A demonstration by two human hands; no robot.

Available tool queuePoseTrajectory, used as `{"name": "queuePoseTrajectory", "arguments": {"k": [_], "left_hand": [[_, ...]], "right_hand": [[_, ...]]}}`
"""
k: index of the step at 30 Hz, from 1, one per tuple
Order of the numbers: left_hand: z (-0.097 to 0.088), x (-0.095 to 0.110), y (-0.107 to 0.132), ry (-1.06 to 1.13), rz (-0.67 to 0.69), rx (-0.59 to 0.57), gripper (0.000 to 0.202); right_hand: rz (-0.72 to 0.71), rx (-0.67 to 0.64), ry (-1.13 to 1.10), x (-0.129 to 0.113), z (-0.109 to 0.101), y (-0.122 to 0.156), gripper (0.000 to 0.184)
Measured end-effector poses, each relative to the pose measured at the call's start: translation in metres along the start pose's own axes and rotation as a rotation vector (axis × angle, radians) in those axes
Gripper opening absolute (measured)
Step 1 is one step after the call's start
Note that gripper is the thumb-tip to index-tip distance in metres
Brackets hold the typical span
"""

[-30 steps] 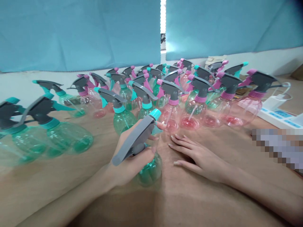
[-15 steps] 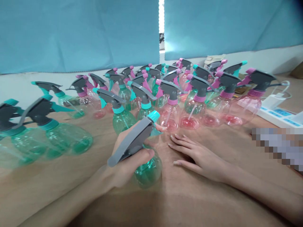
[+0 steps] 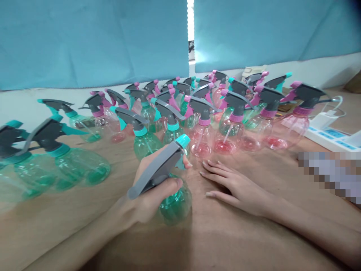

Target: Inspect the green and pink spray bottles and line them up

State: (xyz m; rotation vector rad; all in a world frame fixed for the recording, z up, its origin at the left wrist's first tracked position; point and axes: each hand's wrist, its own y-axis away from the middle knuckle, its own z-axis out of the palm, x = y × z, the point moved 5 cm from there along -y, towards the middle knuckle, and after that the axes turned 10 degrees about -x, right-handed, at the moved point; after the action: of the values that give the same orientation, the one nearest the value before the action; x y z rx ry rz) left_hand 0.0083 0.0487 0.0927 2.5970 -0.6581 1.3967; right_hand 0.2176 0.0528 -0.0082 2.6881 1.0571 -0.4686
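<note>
My left hand (image 3: 152, 194) is wrapped round the neck of a clear green spray bottle (image 3: 176, 203) with a grey trigger head and a teal nozzle. The bottle stands on the wooden table (image 3: 225, 241) in front of me, its head tilted towards me, and one finger lies on the trigger. My right hand (image 3: 234, 186) rests flat on the table just right of the bottle, fingers stretched out and holding nothing.
Several green and pink spray bottles (image 3: 203, 113) crowd the middle and back of the table, with more green ones (image 3: 70, 158) at the left. A white power strip (image 3: 332, 133) with a cable lies at the right. Blue curtains (image 3: 93, 41) hang behind.
My left finger has curled in on the trigger and the bottle's head has dipped slightly. The right hand has stayed where it was.
</note>
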Motion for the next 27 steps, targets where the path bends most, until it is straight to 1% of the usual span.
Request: {"name": "queuePoseTrajectory", "arguments": {"k": [3,5,8,11,14,17,19,21,23,25,27], "left_hand": [[0.0,0.001,0.0,0.053,-0.044,-0.021,0.024],[0.0,0.003,0.0,0.066,-0.034,-0.03,0.019],[-0.001,0.002,0.0,0.057,-0.026,-0.015,0.014],[-0.002,0.001,-0.001,0.047,-0.015,0.058,0.02],[-0.002,0.004,-0.004,0.042,0.026,0.129,0.029],[0.001,0.007,-0.007,0.06,0.005,0.152,0.034],[0.001,0.007,-0.007,0.064,-0.029,0.168,0.033],[0.0,0.008,-0.008,0.061,-0.032,0.177,0.032],[0.001,0.01,-0.009,0.075,0.017,0.15,0.031],[0.002,0.012,-0.011,0.096,0.092,0.091,0.031],[0.003,0.015,-0.013,0.103,0.163,0.057,0.032]], "right_hand": [[0.003,-0.007,0.007,0.0,0.0,0.0,0.066],[0.008,-0.013,0.009,0.0,0.001,-0.001,0.067],[0.012,-0.018,0.017,0.001,0.001,-0.001,0.067],[0.015,-0.02,0.014,0.001,0.001,-0.001,0.068],[0.013,-0.02,0.014,0.001,0.001,0.0,0.067],[0.004,-0.012,0.013,0.001,0.0,0.0,0.066],[-0.002,-0.002,0.002,0.001,0.001,0.0,0.066],[-0.009,0.011,-0.017,0.001,0.001,0.0,0.065],[-0.014,0.024,-0.037,0.002,0.001,0.0,0.064],[-0.013,0.025,-0.041,0.001,0.001,0.0,0.064],[-0.009,0.016,-0.034,0.001,0.001,0.0,0.064]]}}
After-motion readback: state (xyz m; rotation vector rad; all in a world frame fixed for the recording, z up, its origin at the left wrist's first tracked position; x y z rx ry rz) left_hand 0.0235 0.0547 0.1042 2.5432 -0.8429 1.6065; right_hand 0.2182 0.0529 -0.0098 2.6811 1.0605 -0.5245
